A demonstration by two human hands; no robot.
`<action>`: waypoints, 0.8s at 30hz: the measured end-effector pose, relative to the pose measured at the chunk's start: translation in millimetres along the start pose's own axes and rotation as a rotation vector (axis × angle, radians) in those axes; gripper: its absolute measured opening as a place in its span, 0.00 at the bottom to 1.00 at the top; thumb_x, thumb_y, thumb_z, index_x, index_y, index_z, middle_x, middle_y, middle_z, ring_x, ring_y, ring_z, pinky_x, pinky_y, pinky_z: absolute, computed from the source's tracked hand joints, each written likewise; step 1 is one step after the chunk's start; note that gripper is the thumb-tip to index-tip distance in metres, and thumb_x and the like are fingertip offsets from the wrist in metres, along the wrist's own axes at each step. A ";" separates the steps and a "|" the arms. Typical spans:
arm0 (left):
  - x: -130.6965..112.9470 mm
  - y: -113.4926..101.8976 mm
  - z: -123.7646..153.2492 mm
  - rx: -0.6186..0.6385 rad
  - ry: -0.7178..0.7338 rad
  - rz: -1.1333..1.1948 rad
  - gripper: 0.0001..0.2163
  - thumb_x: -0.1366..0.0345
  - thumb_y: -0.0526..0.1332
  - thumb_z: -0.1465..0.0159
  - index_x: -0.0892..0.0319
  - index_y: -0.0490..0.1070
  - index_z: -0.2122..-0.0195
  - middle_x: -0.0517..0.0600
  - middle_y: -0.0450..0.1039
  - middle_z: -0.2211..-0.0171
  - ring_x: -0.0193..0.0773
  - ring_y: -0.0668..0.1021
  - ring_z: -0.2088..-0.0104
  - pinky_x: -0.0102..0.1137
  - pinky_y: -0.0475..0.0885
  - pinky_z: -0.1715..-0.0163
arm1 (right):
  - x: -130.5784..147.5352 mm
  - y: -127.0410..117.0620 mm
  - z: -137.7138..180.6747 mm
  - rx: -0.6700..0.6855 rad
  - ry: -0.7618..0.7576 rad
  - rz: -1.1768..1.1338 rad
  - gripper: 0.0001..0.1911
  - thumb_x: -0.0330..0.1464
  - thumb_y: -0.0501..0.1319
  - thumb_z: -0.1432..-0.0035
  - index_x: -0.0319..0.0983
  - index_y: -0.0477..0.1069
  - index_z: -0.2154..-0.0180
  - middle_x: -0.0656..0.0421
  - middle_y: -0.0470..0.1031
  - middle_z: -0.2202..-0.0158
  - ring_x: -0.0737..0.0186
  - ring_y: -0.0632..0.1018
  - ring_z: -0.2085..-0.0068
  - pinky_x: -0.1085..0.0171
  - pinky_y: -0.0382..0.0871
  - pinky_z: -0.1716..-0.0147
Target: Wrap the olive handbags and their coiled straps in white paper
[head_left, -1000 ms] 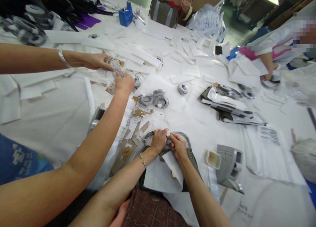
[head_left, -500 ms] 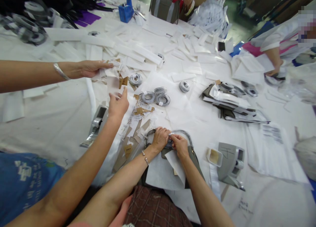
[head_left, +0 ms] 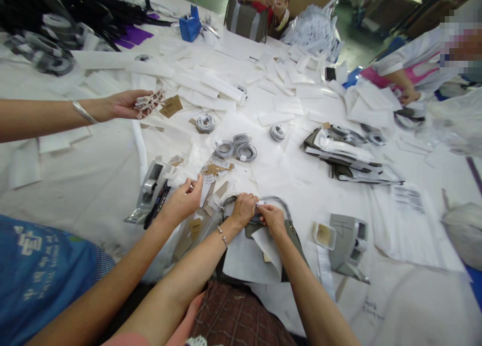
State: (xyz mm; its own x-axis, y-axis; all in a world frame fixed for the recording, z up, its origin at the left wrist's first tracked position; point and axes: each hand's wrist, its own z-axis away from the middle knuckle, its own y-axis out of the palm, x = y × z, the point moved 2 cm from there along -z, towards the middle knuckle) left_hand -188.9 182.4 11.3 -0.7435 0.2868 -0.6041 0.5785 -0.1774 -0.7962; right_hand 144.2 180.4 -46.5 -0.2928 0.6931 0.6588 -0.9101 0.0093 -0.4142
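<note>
My left hand (head_left: 244,209) and my right hand (head_left: 271,219) meet over the grey strap (head_left: 280,203) of an olive-green bag (head_left: 291,235) near the table's front edge. Both hands have their fingers pinched closed on the strap where a bit of white wrapping shows between them. White tissue paper (head_left: 248,255) lies across the bag below my hands. Just left of my left hand, a co-worker's hand (head_left: 184,200) in a blue sleeve reaches to a pile of brown and white hang tags (head_left: 211,178). That person's other hand (head_left: 128,104) holds strung tags further back.
Two grey tape dispensers (head_left: 150,185) (head_left: 348,243) sit either side of me. Coiled grey straps (head_left: 235,149) and wrapped bags (head_left: 346,157) lie mid-table among white paper strips. A blue box (head_left: 188,27), a grey bag (head_left: 246,19) and other people stand at the far side and right.
My own hands stay on the strap. The co-worker's near hand has drawn back from mid-table to the tag pile beside me; the far hand now holds strung tags.
</note>
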 end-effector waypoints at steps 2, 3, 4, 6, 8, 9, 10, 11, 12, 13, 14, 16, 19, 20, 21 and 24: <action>-8.5 15.7 13.2 0.078 0.011 0.003 0.27 0.81 0.36 0.36 0.51 0.63 0.45 0.51 0.71 0.49 0.42 0.62 0.36 0.48 0.60 0.37 | 1.9 0.5 0.3 -0.041 -0.016 0.064 0.11 0.35 0.64 0.54 0.37 0.70 0.66 0.64 0.72 0.82 0.68 0.70 0.83 0.70 0.60 0.85; -17.3 27.7 13.3 0.100 -0.001 0.003 0.26 0.81 0.37 0.36 0.51 0.64 0.46 0.51 0.72 0.50 0.42 0.63 0.36 0.48 0.61 0.38 | 3.1 0.7 0.0 -0.061 -0.029 0.100 0.13 0.34 0.64 0.53 0.37 0.69 0.63 0.64 0.73 0.81 0.67 0.71 0.83 0.69 0.61 0.85; -29.6 43.0 8.1 0.115 -0.011 0.005 0.24 0.80 0.40 0.36 0.52 0.65 0.48 0.51 0.73 0.51 0.44 0.65 0.38 0.48 0.62 0.40 | 4.5 0.9 -0.6 -0.078 -0.046 0.136 0.15 0.34 0.64 0.52 0.37 0.68 0.61 0.64 0.73 0.79 0.66 0.72 0.82 0.68 0.62 0.84; -59.5 80.1 -16.6 0.086 -0.107 0.001 0.18 0.77 0.46 0.36 0.55 0.69 0.53 0.53 0.74 0.56 0.47 0.71 0.45 0.47 0.65 0.44 | 7.6 1.0 -2.9 -0.096 -0.082 0.191 0.14 0.33 0.64 0.51 0.38 0.67 0.60 0.62 0.75 0.76 0.65 0.73 0.81 0.68 0.64 0.81; -91.4 120.8 -50.3 0.112 -0.078 0.014 0.12 0.75 0.52 0.36 0.57 0.71 0.57 0.53 0.75 0.59 0.45 0.75 0.51 0.42 0.68 0.48 | 11.3 0.9 -5.6 -0.096 -0.131 0.278 0.12 0.32 0.62 0.48 0.39 0.67 0.60 0.60 0.76 0.72 0.65 0.75 0.77 0.67 0.64 0.77; -103.3 138.4 -65.7 0.124 -0.069 0.016 0.10 0.74 0.53 0.36 0.58 0.71 0.60 0.52 0.75 0.62 0.44 0.76 0.55 0.40 0.70 0.50 | 13.5 1.0 -6.7 -0.092 -0.167 0.371 0.10 0.32 0.62 0.46 0.39 0.67 0.61 0.58 0.77 0.71 0.64 0.76 0.75 0.67 0.64 0.75; -111.3 152.4 -78.2 0.127 -0.065 0.017 0.09 0.74 0.54 0.37 0.59 0.72 0.61 0.53 0.75 0.62 0.44 0.76 0.56 0.39 0.70 0.51 | 16.0 1.3 -7.4 -0.085 -0.210 0.499 0.09 0.32 0.60 0.45 0.39 0.67 0.61 0.57 0.77 0.69 0.62 0.77 0.72 0.66 0.64 0.73; -115.6 162.5 -87.0 0.129 -0.060 0.019 0.08 0.74 0.54 0.37 0.59 0.72 0.61 0.52 0.75 0.63 0.43 0.76 0.56 0.39 0.70 0.52 | 18.5 2.0 -7.6 -0.074 -0.257 0.656 0.08 0.32 0.59 0.43 0.39 0.67 0.60 0.55 0.78 0.68 0.61 0.78 0.69 0.66 0.64 0.72; -116.4 168.8 -92.3 0.128 -0.058 0.021 0.08 0.74 0.55 0.37 0.59 0.71 0.61 0.52 0.75 0.63 0.43 0.76 0.57 0.38 0.69 0.52 | 20.9 2.9 -7.1 -0.059 -0.302 0.821 0.08 0.33 0.58 0.41 0.39 0.66 0.59 0.55 0.78 0.67 0.59 0.78 0.67 0.65 0.63 0.71; -114.9 172.0 -94.4 0.126 -0.057 0.024 0.08 0.75 0.55 0.37 0.59 0.71 0.61 0.52 0.75 0.63 0.43 0.76 0.57 0.38 0.69 0.52 | 23.2 3.7 -6.2 -0.042 -0.338 0.969 0.08 0.33 0.57 0.39 0.39 0.66 0.57 0.54 0.78 0.67 0.58 0.78 0.66 0.65 0.63 0.70; -111.9 172.9 -94.3 0.124 -0.057 0.028 0.08 0.75 0.55 0.37 0.59 0.71 0.61 0.52 0.75 0.63 0.42 0.76 0.57 0.38 0.69 0.52 | 25.3 4.3 -5.0 -0.027 -0.364 1.079 0.09 0.33 0.56 0.38 0.39 0.65 0.56 0.54 0.78 0.67 0.58 0.78 0.65 0.64 0.62 0.70; -105.4 171.8 -91.0 0.122 -0.064 0.034 0.08 0.75 0.55 0.37 0.59 0.70 0.62 0.51 0.75 0.63 0.42 0.75 0.58 0.38 0.69 0.52 | 30.4 4.5 -1.9 -0.012 -0.440 1.217 0.10 0.33 0.54 0.36 0.40 0.64 0.53 0.54 0.77 0.65 0.58 0.78 0.64 0.64 0.61 0.69; -101.0 172.0 -87.7 0.119 -0.086 0.036 0.08 0.76 0.55 0.38 0.59 0.68 0.61 0.52 0.74 0.61 0.43 0.75 0.56 0.39 0.69 0.51 | 41.0 2.4 0.7 -0.062 -0.669 1.301 0.10 0.32 0.54 0.36 0.40 0.64 0.53 0.52 0.75 0.58 0.56 0.75 0.57 0.62 0.61 0.64; -101.0 173.1 -87.7 0.117 -0.095 0.036 0.08 0.76 0.55 0.39 0.60 0.67 0.60 0.53 0.74 0.60 0.43 0.75 0.55 0.39 0.69 0.50 | 44.3 1.4 0.3 -0.079 -0.746 1.318 0.10 0.32 0.54 0.37 0.40 0.65 0.53 0.51 0.74 0.55 0.55 0.73 0.55 0.60 0.61 0.61; -101.3 174.5 -88.1 0.116 -0.108 0.037 0.09 0.76 0.55 0.39 0.60 0.67 0.58 0.53 0.74 0.59 0.43 0.75 0.55 0.39 0.69 0.50 | 46.7 0.5 -0.8 -0.078 -0.805 1.334 0.10 0.31 0.55 0.37 0.40 0.66 0.53 0.50 0.73 0.54 0.54 0.72 0.53 0.59 0.61 0.59; -102.0 177.0 -90.9 0.122 -0.146 0.041 0.12 0.77 0.56 0.41 0.60 0.64 0.56 0.54 0.73 0.59 0.44 0.74 0.55 0.40 0.69 0.50 | 48.5 -1.0 -6.9 0.029 -0.863 1.361 0.08 0.31 0.56 0.38 0.40 0.70 0.57 0.50 0.74 0.55 0.51 0.70 0.52 0.56 0.59 0.53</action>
State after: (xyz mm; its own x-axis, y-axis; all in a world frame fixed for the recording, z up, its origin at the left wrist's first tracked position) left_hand 19.8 207.3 -65.0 -0.7660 0.1388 -0.6276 0.5711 -0.3011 -0.7637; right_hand 132.9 219.0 -18.5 -0.9082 -0.4176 -0.0267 0.1487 -0.2625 -0.9534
